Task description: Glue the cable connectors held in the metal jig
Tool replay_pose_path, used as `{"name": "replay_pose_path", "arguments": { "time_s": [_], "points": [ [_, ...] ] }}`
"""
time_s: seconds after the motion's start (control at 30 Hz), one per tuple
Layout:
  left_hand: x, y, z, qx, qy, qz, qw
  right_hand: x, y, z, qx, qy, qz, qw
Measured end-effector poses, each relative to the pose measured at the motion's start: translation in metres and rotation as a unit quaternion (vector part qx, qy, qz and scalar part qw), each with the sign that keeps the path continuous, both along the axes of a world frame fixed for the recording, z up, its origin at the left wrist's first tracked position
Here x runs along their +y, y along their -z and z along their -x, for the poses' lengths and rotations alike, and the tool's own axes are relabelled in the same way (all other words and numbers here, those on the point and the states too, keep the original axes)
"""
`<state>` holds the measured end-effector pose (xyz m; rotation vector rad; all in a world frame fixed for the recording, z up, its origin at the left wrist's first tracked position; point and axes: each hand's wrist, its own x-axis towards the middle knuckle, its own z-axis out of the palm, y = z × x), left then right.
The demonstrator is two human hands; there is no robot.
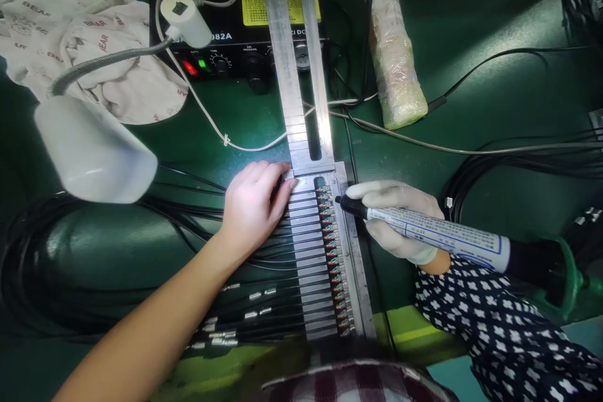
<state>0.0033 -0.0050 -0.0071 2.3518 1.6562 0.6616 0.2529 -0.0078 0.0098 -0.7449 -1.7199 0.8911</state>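
Observation:
My bare left hand (252,204) is closed at the upper left edge of a slotted metal fixture (308,245), thumb and fingertips on its edge; whether a cable is also pinched there is hidden. Thin black cables (277,245) lie side by side in the fixture's slots, and their small connector ends (335,257) line up along its right part. My right hand (400,213), in a white glove, grips a labelled dispensing syringe (438,233). Its black tip points left, close over the upper connectors; contact cannot be made out.
A long slotted metal bar (282,44) extends from the fixture over a black dispenser box (207,63). At left are a lamp (94,151), a printed cloth (89,44) and coiled cables (32,264). A wrapped block (396,56) and another cable coil (471,176) lie right.

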Motion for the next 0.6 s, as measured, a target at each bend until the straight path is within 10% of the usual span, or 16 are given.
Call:
{"name": "replay_pose_path", "arguments": {
  "time_s": [0.6],
  "points": [
    [0.000, 0.001, 0.001, 0.001, -0.009, 0.007, 1.000, -0.016, -0.004, -0.004, -0.005, -0.004, 0.011, 1.000]
  ]
}}
